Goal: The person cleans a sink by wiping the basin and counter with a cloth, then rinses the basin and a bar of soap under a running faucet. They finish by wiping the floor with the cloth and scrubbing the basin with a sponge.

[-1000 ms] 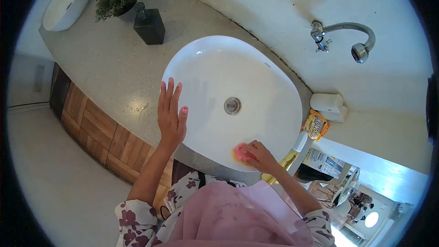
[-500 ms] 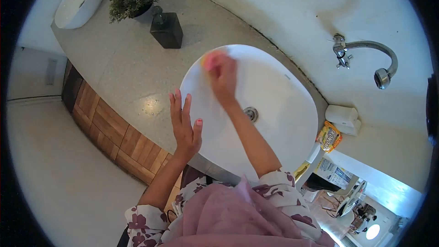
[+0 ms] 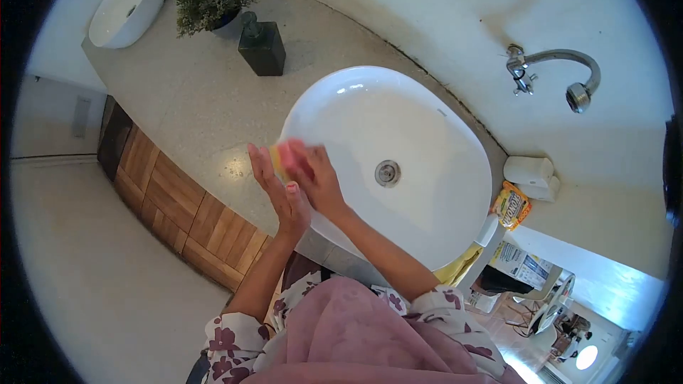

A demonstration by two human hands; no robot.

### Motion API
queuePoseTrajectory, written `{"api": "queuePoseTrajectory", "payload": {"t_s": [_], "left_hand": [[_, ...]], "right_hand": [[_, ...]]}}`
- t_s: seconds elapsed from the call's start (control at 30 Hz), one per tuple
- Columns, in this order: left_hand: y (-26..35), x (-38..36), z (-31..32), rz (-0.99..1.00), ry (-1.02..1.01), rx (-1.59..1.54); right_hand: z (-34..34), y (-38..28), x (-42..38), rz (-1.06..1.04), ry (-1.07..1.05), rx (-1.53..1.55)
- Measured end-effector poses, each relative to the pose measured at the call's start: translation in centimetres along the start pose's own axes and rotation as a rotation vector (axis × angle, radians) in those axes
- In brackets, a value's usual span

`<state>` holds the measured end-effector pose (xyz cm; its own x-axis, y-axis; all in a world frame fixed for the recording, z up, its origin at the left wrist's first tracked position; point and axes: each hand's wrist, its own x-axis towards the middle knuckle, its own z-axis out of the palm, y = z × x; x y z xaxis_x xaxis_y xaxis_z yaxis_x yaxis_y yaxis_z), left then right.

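My right hand (image 3: 321,183) is closed on a pink and yellow sponge (image 3: 290,158) at the left rim of the white basin (image 3: 420,192). My left hand (image 3: 282,203) has its fingers stretched out beside the sponge; motion blur hides whether they touch. The round metal drain (image 3: 388,173) shows in the middle of the basin, to the right of both hands.
A dark soap dispenser (image 3: 262,50) and a potted plant (image 3: 213,0) stand on the grey counter (image 3: 178,99), near a second basin (image 3: 126,7). A faucet (image 3: 548,71) juts from the wall. Rolls (image 3: 530,174), an orange packet (image 3: 512,206) and yellow cloth (image 3: 459,268) sit right.
My right hand has come down and left with the sponge, from the basin's upper left wall to my left hand. My left hand has stayed nearly in place.
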<state>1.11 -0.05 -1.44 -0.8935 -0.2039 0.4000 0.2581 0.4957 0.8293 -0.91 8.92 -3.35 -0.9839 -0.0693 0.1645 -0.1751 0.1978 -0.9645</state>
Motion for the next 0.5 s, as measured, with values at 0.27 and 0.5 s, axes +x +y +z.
{"api": "queuePoseTrajectory", "payload": {"t_s": [0.27, 0.5], "left_hand": [[0.8, 0.5, 0.4, -0.062, -0.132, 0.127], [0.0, 0.7, 0.4, -0.062, -0.286, 0.268]], "right_hand": [[-15.4, -4.4, -11.6, 0.337, -0.606, -0.234], [-28.0, -4.0, -17.1, 0.728, -0.277, -0.74]]}}
